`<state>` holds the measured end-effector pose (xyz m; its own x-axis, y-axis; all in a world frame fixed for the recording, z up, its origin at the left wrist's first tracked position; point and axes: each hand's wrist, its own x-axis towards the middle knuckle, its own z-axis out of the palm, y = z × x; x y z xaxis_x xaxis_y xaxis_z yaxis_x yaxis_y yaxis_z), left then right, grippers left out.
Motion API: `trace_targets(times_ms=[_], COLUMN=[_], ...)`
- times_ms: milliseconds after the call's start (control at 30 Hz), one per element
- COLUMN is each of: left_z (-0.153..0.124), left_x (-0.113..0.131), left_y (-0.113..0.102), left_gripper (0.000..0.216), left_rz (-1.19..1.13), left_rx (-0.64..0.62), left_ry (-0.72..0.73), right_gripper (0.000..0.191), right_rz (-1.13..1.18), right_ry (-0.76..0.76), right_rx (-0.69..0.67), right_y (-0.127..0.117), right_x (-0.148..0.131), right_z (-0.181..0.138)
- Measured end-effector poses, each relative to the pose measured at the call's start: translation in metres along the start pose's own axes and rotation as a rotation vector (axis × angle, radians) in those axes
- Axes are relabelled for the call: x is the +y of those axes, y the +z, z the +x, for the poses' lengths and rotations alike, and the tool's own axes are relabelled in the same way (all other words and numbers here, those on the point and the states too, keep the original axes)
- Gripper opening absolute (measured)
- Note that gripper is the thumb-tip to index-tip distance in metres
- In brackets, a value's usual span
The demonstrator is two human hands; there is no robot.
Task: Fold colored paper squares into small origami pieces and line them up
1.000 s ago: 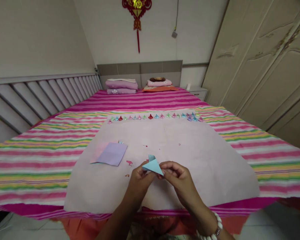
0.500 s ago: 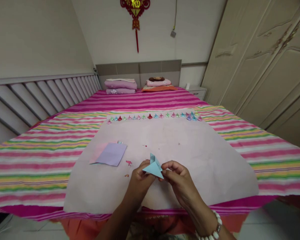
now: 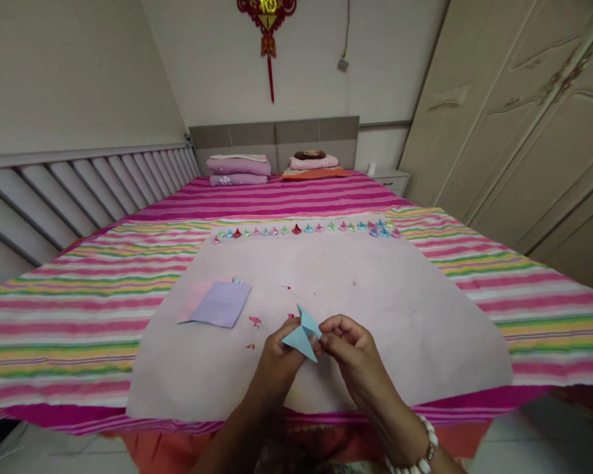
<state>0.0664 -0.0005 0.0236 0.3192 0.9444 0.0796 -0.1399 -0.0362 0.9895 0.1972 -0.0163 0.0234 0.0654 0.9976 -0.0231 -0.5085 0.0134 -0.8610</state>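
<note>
A light-blue folded paper piece (image 3: 302, 337) is held up between my two hands, above the near middle of a pale sheet (image 3: 400, 316). My left hand (image 3: 277, 355) is closed around its left and under side, with some fingers hidden behind the paper. The thumb and fingers of my right hand (image 3: 348, 342) pinch its right corner. The piece has pointed flaps, one standing up and one pointing down toward me. Left of my hands lie square sheets of paper, a purple one (image 3: 221, 304) on top of a pink one (image 3: 194, 299).
Along the sheet's far edge runs a row of small folded paper pieces in several colours, with a red one (image 3: 296, 229) near the middle. Pink paper scraps (image 3: 255, 321) lie near my left hand. The sheet rests on a striped bedspread (image 3: 69, 296). Folded bedding (image 3: 240, 168) sits by the headboard.
The blue paper has turned and its flaps have spread, so its inner fold now shows. Its lower point has dropped slightly. My hands have barely shifted and keep hold of it.
</note>
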Motion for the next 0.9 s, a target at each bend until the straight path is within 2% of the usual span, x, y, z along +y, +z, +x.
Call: trace_targets(times_ms=[267, 367, 533, 700, 900], left_z=[-0.001, -0.001, 0.001, 0.001, 0.0], left_x=[0.004, 0.01, 0.016, 0.014, 0.015], left_y=[-0.003, -0.005, -0.003, -0.002, -0.011], left_gripper=[0.018, 0.016, 0.014, 0.01, 0.013], left_rz=[-0.068, 0.003, 0.09, 0.095, 0.191], left_rx=[-0.013, -0.015, -0.024, -0.001, 0.066], left_ry=[-0.056, -0.019, 0.1, 0.097, 0.092], right_gripper=[0.011, 0.016, 0.022, 0.021, 0.024], right_rz=[-0.031, -0.074, -0.128, -0.137, -0.127], right_ry=[-0.052, -0.05, -0.049, -0.066, -0.003], right_rx=[-0.052, -0.073, -0.028, -0.021, -0.092], right_y=[-0.004, -0.008, -0.011, -0.01, -0.016], right_x=[-0.003, -0.004, -0.001, 0.003, -0.001], right_z=[-0.002, -0.002, 0.001, 0.003, 0.004])
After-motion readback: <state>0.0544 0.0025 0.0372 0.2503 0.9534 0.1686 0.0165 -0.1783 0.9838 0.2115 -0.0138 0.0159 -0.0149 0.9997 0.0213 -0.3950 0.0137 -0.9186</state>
